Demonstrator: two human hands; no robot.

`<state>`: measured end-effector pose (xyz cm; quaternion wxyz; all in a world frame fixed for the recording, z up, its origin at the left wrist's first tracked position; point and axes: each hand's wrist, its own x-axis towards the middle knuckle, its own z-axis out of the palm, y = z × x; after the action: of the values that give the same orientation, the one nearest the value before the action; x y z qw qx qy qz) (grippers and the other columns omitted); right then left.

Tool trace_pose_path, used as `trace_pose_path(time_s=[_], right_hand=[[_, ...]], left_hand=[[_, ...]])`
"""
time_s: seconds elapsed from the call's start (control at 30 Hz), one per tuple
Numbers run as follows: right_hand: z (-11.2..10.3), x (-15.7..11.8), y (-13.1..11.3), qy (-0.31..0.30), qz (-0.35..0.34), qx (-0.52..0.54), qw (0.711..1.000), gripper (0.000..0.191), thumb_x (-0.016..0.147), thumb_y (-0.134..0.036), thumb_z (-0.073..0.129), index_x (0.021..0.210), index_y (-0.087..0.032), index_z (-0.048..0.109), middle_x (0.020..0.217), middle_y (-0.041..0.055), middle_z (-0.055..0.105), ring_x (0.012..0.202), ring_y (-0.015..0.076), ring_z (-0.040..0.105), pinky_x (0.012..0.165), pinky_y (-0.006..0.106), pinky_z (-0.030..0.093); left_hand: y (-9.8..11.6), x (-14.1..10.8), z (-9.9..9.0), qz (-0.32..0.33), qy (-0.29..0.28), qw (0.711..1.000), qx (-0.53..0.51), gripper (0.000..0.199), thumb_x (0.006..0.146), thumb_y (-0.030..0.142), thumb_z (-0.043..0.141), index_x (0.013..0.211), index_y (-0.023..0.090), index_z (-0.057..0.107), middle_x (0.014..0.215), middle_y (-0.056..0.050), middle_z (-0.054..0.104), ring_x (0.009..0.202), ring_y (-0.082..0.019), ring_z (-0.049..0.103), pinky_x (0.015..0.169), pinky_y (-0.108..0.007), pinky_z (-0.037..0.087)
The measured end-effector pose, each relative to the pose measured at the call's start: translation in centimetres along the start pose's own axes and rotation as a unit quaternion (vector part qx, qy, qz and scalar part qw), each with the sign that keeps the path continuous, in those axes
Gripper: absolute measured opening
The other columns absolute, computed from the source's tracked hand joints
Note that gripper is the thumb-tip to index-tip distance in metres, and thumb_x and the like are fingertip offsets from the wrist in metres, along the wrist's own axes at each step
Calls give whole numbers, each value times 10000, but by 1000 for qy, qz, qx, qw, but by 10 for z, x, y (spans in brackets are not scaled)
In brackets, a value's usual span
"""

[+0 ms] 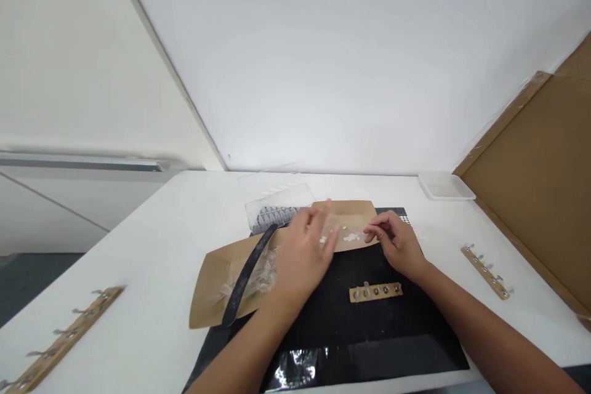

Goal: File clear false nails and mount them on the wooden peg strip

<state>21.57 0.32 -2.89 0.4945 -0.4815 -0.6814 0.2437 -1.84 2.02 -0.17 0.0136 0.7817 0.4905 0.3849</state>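
L hand (302, 255) is over a tan kraft-paper sheet (353, 212), fingers (325, 221) near clear plastic bits. R hand (397, 245) is just beside it, fingertips (372, 233) at the sheet's edge, near small white flakes (351, 237). Both are above a black mat (369, 326). Long black strip (247, 274) lies across a 2nd kraft sheet (215, 286). Clear plastic box w/ grey spiky pieces (272, 215) sits behind. Wooden strip w/ metal studs (375, 292) is on mat, white table (138, 265) beneath.

White table (152, 258): black mat (369, 320), two hooked wooden strips (64, 338) (484, 272), clear tray (446, 186).
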Motion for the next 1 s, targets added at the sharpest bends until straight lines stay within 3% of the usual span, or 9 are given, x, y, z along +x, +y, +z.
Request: trace_pose_path(time_s=[0.1, 0.23, 0.37, 0.47, 0.63, 0.8, 0.9, 1.0], right_hand=[[-3, 2, 3, 17, 0, -8, 1000, 104, 1070, -344, 573, 1116, -257, 604, 825, 5, 757, 712, 173, 740, 736, 323, 586], [-8, 5, -2, 14, -62, -66, 996, 226, 1074, -297, 554, 1281, -287, 646, 859, 4, 762, 761, 180, 738, 760, 335, 584], [-10, 8, -6, 9, -112, -99, 989, 194, 1070, -259, 560, 1152, -299, 731, 843, -1, 771, 826, 192, 741, 796, 352, 584], [-10, 8, -2, 14, -89, -84, 992, 157, 1051, -265, 603, 1112, -297, 744, 837, -12, 787, 808, 188, 758, 783, 346, 595], [-11, 6, 3, 11, -29, -77, 997, 119, 1030, -312, 642, 1046, -274, 754, 843, -8, 818, 818, 204, 799, 812, 362, 618], [-10, 5, 1, 10, -13, -39, 999, 155, 1027, -375, 643, 1002, -243, 720, 878, 23, 827, 817, 220, 818, 774, 370, 648], [-9, 5, 1, -2, -10, -11, 1000, 176, 1045, -389, 615, 1002, -242, 700, 912, 28, 825, 800, 208, 817, 744, 356, 655], [-8, 4, 2, -15, -34, -26, 999, 204, 1049, -412, 608, 990, -246, 711, 952, 53, 813, 843, 209, 807, 708, 338, 644]], left_hand=[[-14, 13, -29, -101, -18, 978, 184, 469, 1041, 418, 504, 1316, 105, 718, 1134, -198, 650, 1094, -371, 604, 906, -492, 560], [-28, 20, -58, -256, -181, 907, 282, 567, 1036, 511, 414, 1144, 69, 753, 1099, -245, 653, 1131, -446, 593, 800, -503, 561], [-37, 17, -63, -269, -309, 865, 291, 587, 1043, 495, 365, 1156, 73, 757, 1168, -265, 678, 1174, -459, 596, 849, -508, 541], [-44, 14, -61, -253, -349, 856, 287, 479, 1014, 401, 444, 1159, 78, 767, 1187, -271, 703, 1177, -465, 614, 872, -503, 527], [-53, 13, -62, -252, -338, 865, 271, 360, 963, 294, 473, 1089, 134, 771, 1091, -237, 757, 1022, -428, 695, 774, -472, 532], [-42, 19, -61, -223, -261, 903, 260, 408, 1025, 318, 335, 1085, 177, 713, 960, -199, 750, 913, -386, 703, 685, -436, 518], [-28, 23, -49, -104, -177, 959, 196, 408, 1070, 371, 307, 1106, 193, 672, 901, -142, 728, 891, -345, 687, 734, -431, 534], [-18, 21, -34, 50, -163, 981, 90, 352, 1095, 354, 333, 1146, 218, 654, 932, -87, 730, 958, -296, 686, 947, -456, 534]])
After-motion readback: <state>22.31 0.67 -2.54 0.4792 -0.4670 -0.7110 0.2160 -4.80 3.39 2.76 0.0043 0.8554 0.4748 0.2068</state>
